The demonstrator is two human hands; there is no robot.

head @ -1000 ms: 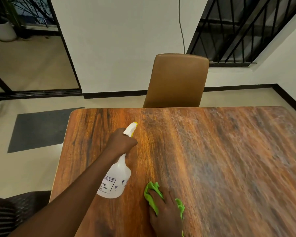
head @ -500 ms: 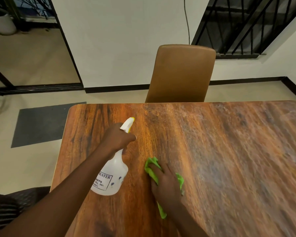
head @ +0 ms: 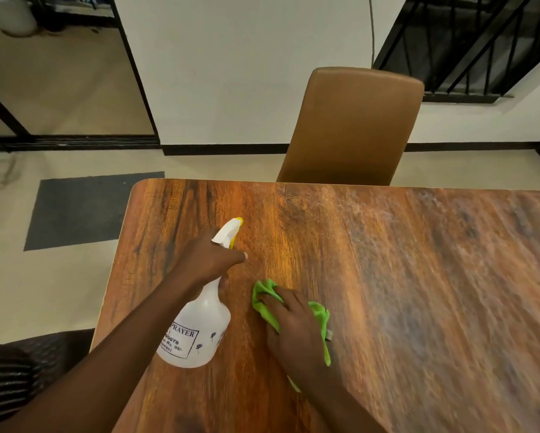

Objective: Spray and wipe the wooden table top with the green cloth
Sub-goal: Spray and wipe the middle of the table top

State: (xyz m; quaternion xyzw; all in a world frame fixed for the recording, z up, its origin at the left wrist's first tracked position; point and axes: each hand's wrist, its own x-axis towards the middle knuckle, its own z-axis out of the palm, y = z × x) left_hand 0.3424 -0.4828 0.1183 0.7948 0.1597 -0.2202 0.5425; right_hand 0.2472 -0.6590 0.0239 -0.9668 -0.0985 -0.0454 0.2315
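Green cloth point(head: 264, 291) pressed onto wooden table top point(head: 418, 276) by flat right hand point(head: 293, 329), left hand point(head: 210, 260) gripping spray bottle point(head: 200, 323)

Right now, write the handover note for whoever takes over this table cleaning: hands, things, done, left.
Left hand: grips the spray bottle at its neck, tilted over the table top, nozzle pointing toward the far edge.
Right hand: lies flat on the green cloth, pressing it to the wood beside the bottle.
Done: cannot tell for sure. The wood around the hands looks glossy, and the right side looks hazy and streaked.
Left: probably spray and wipe the hazy right side and the far strip by the chair.
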